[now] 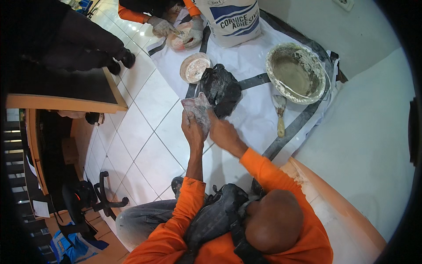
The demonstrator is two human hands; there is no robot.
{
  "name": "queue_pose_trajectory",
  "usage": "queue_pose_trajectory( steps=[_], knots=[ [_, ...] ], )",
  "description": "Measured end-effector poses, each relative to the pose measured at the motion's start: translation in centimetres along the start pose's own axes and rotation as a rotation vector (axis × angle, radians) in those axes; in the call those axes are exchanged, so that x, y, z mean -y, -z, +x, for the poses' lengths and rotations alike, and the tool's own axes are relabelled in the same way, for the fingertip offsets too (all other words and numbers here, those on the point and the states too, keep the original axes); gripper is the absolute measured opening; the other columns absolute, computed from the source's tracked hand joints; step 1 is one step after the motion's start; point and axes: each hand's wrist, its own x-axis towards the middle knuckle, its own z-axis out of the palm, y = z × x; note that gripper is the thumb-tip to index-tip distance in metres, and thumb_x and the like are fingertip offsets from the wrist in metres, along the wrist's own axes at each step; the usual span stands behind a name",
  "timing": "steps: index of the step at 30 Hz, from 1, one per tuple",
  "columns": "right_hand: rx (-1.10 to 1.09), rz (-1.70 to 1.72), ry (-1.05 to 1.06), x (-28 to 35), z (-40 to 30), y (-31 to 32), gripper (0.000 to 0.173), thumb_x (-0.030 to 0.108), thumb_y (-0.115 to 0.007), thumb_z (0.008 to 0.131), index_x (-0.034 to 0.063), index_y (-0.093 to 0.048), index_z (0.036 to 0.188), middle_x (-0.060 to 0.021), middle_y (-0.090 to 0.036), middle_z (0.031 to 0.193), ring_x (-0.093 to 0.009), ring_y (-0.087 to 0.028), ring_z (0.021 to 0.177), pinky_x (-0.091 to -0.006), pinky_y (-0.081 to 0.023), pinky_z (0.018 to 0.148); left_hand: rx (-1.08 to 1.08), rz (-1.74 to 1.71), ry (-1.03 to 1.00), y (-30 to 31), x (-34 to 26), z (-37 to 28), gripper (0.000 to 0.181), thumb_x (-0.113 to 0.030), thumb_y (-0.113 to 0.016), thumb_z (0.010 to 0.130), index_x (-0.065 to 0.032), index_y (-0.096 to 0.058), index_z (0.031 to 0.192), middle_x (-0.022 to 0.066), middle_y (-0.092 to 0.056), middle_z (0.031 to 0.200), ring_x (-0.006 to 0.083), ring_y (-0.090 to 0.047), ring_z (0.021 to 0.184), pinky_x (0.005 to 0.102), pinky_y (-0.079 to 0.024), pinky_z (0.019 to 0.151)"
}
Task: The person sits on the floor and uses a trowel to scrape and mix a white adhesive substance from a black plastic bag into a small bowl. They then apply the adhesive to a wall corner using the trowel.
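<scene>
Between my two hands is a small crumpled clear plastic bag (197, 105), dusted whitish and with a reddish edge. My left hand (191, 128) grips it from the near side, thumb on top. My right hand (224, 132) closes on its right edge; those fingertips are partly hidden. Just beyond the bag lies a bunched black plastic bag (221, 87). It rests against a round shallow bowl (195, 68) coated inside with pale powder or paste.
A mortar-crusted bucket (295, 74) and a putty knife (280, 115) are on the white sheet (254, 128) at right. Behind stands a cornice adhesive sack (232, 23). A co-worker's gloved hands (178, 31) hold another bowl. Someone stands left; an office chair (102, 194) is at lower left.
</scene>
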Motion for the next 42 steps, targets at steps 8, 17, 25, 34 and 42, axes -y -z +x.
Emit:
queue_pose_trajectory(
  steps=[8, 17, 25, 34, 42],
  knots=[
    [0.036, 0.198, -0.039, -0.4, 2.0, 0.4, 0.058, 0.007, -0.051, 0.090, -0.0025, -0.047, 0.147, -0.0394, -0.065, 0.100, -0.053, -0.066, 0.092, -0.0560, -0.053, 0.087, -0.032, 0.096, -0.086, -1.3, -0.7, -0.4, 0.031, -0.018, -0.044, 0.109, 0.0017, -0.058, 0.129, 0.0113, -0.065, 0.116, 0.0195, -0.061, 0.105, 0.0329, -0.049, 0.092],
    [0.076, 0.441, -0.088, -1.6, 3.0, -1.3, 0.061, 0.009, -0.049, 0.092, 0.0017, -0.044, 0.152, -0.0373, -0.065, 0.116, -0.047, -0.067, 0.106, -0.0477, -0.051, 0.095, 0.008, 0.017, -0.220, -1.1, 0.5, 0.2, 0.035, -0.021, -0.045, 0.110, 0.0029, -0.056, 0.133, 0.0117, -0.064, 0.119, 0.0193, -0.060, 0.106, 0.0322, -0.049, 0.093],
    [0.148, 0.427, -0.142, -0.3, 2.4, 0.3, 0.062, 0.011, -0.048, 0.093, 0.0006, -0.041, 0.154, -0.0328, -0.069, 0.097, -0.036, -0.068, 0.077, -0.0438, -0.054, 0.074, 0.006, -0.056, -0.186, -1.3, 1.1, 0.8, 0.036, -0.020, -0.047, 0.110, 0.0034, -0.055, 0.136, 0.0125, -0.064, 0.121, 0.0189, -0.060, 0.109, 0.0321, -0.049, 0.094],
    [0.176, 0.348, -0.094, -0.9, 2.1, -0.7, 0.060, 0.011, -0.047, 0.094, -0.0025, -0.042, 0.152, -0.0395, -0.063, 0.120, -0.048, -0.065, 0.112, -0.0475, -0.049, 0.101, -0.015, -0.114, -0.187, -1.1, 1.6, 1.4, 0.031, -0.016, -0.047, 0.109, 0.0029, -0.055, 0.133, 0.0116, -0.064, 0.120, 0.0207, -0.062, 0.107, 0.0338, -0.051, 0.093],
    [0.117, 0.419, -0.081, -2.6, 2.8, -2.5, 0.064, 0.014, -0.054, 0.090, -0.0083, -0.041, 0.149, -0.0392, -0.062, 0.122, -0.048, -0.063, 0.117, -0.0484, -0.049, 0.103, -0.039, -0.136, -0.181, -1.6, 1.8, 1.0, 0.033, -0.016, -0.049, 0.109, 0.0029, -0.055, 0.135, 0.0118, -0.064, 0.122, 0.0203, -0.062, 0.108, 0.0334, -0.051, 0.094]
  ],
)
